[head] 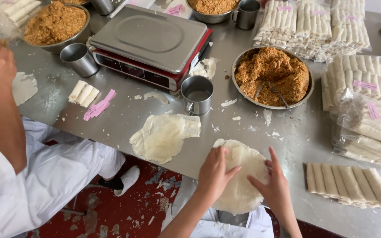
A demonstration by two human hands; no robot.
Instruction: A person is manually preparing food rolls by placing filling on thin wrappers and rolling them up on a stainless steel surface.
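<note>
Steel worktable [124,119] held a round pale wrapper [239,176] overhanging its near edge. Left hand [214,169] lay flat on the wrapper's left side; right hand [272,187], fingers spread, pressed its right edge, equally near.

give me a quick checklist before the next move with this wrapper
1. Both hands on the round wrapper: left hand and right hand rest on it, ok.
2. Wrapper fully on the table: it overhangs the near edge, not ok.
3. Filling bowl stocked, utensils in it: ok.
4. Finished rolls apart from the wrapper: ok.
5. Single sheet or several: cannot tell.
</note>
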